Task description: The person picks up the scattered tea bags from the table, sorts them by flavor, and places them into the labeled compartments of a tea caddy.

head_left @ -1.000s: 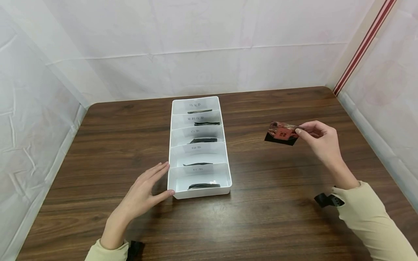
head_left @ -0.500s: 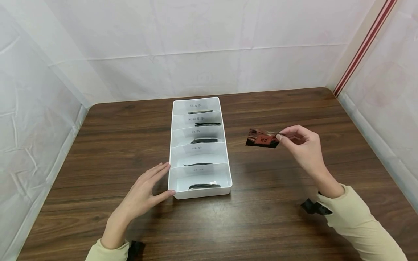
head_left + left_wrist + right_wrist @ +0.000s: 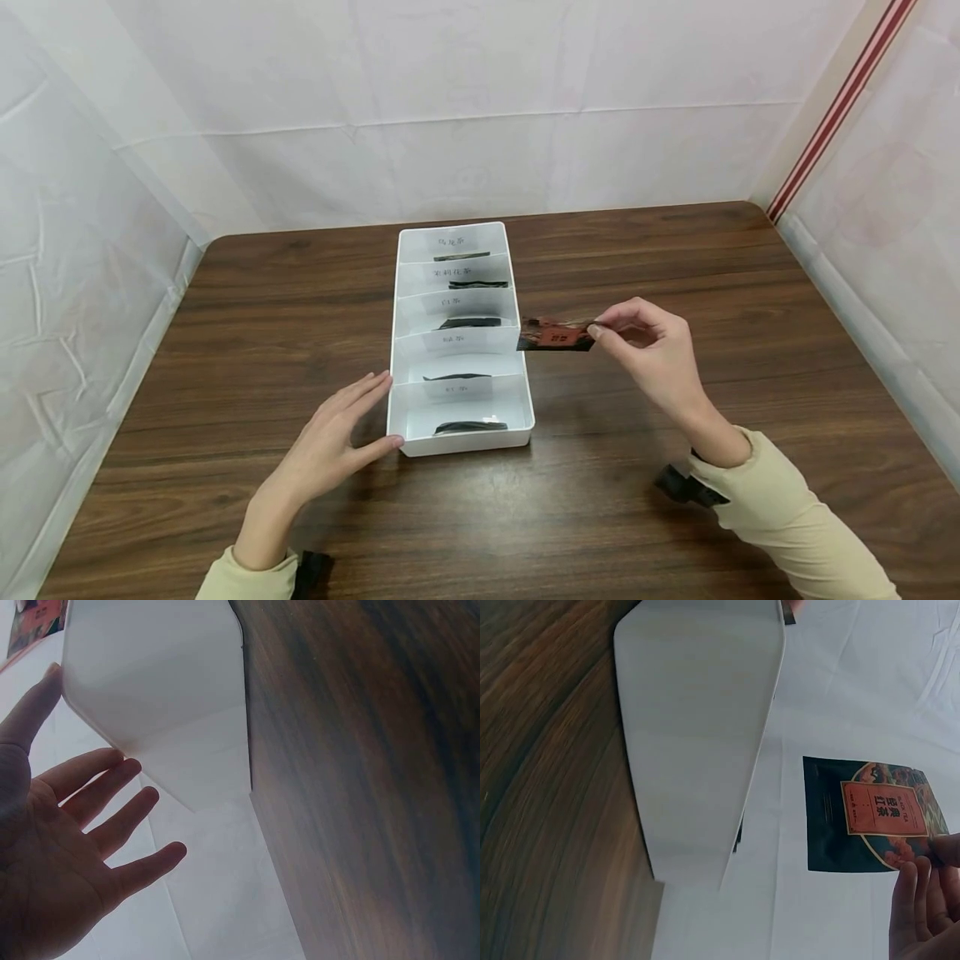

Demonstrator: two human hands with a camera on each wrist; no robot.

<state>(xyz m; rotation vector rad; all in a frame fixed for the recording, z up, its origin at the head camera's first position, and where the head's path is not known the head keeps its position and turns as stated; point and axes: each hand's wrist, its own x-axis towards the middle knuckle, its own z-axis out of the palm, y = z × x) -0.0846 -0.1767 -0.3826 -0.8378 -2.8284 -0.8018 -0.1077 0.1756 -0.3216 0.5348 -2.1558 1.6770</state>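
Observation:
Between thumb and fingers, my right hand (image 3: 652, 350) pinches a black tea sachet (image 3: 877, 814) by one edge. Dark with a red label, the sachet (image 3: 557, 335) hangs at the right rim of a white divided box (image 3: 463, 443). With fingers spread, my left hand (image 3: 322, 454) touches the box's left wall near its front corner. Fingertips of the left hand (image 3: 75, 847) rest on the rim in the left wrist view. Dark packets lie in the box's labelled compartments, such as one at the front (image 3: 471, 427) and one in the middle (image 3: 469, 322).
The box stands on a dark wooden table (image 3: 262, 333). White sheeting (image 3: 465, 125) hangs behind and to both sides, with a red stripe (image 3: 840, 108) in the right corner. Black wrist straps (image 3: 686, 486) show at the sleeves.
My right hand has moved left with the tea sachet, from over the right part of the table to the box's right rim. The left hand keeps its place on the box.

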